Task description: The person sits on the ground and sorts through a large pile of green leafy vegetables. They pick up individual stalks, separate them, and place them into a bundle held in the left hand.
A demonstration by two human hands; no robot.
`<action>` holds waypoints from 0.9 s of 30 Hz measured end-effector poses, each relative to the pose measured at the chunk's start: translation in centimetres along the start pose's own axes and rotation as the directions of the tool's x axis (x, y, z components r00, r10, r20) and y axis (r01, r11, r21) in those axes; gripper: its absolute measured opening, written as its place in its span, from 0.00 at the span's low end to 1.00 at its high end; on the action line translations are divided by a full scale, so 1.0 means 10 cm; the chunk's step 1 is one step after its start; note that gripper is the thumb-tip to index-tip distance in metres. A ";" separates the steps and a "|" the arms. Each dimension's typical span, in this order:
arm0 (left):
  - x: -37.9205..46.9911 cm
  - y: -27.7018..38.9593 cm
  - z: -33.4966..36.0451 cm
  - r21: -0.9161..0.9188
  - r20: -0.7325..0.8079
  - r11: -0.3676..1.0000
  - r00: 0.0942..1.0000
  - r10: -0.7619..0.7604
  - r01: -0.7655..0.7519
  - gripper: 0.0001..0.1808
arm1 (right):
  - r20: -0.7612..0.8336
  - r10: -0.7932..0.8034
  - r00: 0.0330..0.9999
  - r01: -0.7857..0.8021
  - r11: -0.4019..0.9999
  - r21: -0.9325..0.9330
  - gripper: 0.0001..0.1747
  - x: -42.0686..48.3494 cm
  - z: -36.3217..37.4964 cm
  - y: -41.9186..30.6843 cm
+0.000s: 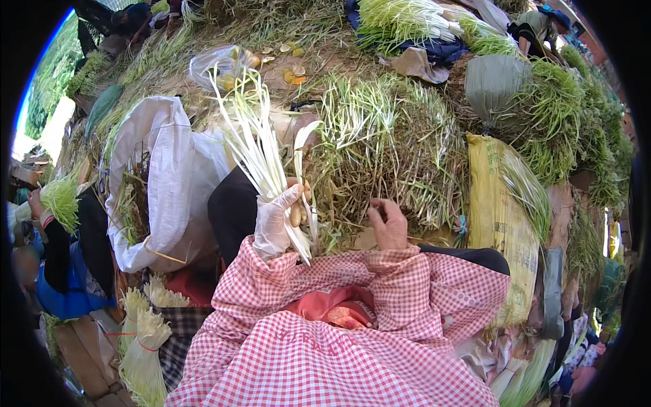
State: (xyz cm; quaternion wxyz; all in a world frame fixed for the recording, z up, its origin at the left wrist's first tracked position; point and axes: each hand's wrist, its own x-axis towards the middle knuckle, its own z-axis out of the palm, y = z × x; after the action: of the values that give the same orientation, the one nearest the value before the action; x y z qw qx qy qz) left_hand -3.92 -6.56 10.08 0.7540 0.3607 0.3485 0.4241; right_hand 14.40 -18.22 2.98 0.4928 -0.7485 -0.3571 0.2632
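My left hand (277, 219), in a thin whitish glove, grips a bunch of pale green-white leafy stalks (262, 147). Their leaves point away from me and the white ends stick out below the palm. One bent stalk (299, 157) stands apart beside the fingertips. To the right, my bare right hand (389, 224) is raised with curled fingers and a gap at the thumb; nothing shows in it. Just beyond it lies a heap of loose stalks and dry trimmings (386, 142).
A white woven sack (173, 178) stands open at left. Tied bundles (145, 346) lie at lower left. A yellow printed sack (496, 229) with stalks on it is at right. Green stalks (407, 23) lie on dark cloth ahead. Other people work nearby, one hand (35, 203) holding a bundle.
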 end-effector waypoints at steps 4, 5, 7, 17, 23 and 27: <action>-0.15 -0.31 -0.06 -0.025 0.012 0.993 0.993 -0.115 0.116 0.11 | 0.251 -0.120 0.960 0.069 0.977 0.203 0.11 0.18 0.09 -0.82; -0.17 -0.37 -0.03 -0.053 0.062 0.990 0.990 -0.126 0.130 0.11 | 0.339 -0.124 0.933 0.066 0.982 0.179 0.12 0.22 0.20 -0.76; -0.15 -0.44 0.02 -0.003 0.024 0.991 0.990 -0.137 0.137 0.11 | 0.344 -0.042 0.938 -0.103 0.915 0.390 0.10 0.22 0.35 -0.65; -0.11 -0.55 0.15 -0.116 -0.125 0.970 0.966 -0.226 0.212 0.09 | 0.354 0.052 0.934 -0.268 0.757 0.596 0.09 0.42 0.41 -0.47; -0.16 -0.63 0.14 -0.022 -0.082 0.953 0.950 -0.302 0.301 0.11 | -0.023 0.132 0.991 -0.103 0.859 0.501 0.14 0.94 -0.34 -0.83; -0.13 -0.63 0.10 -0.023 -0.090 0.949 0.944 -0.316 0.316 0.11 | 0.083 0.114 0.990 -0.130 0.968 0.214 0.14 0.48 0.01 -0.30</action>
State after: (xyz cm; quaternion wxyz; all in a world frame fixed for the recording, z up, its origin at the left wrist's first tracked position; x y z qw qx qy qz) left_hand -1.12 -10.34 5.53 0.7967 0.2770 0.4347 0.3156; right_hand 16.41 -13.60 5.54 0.5421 -0.7007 -0.2964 0.3568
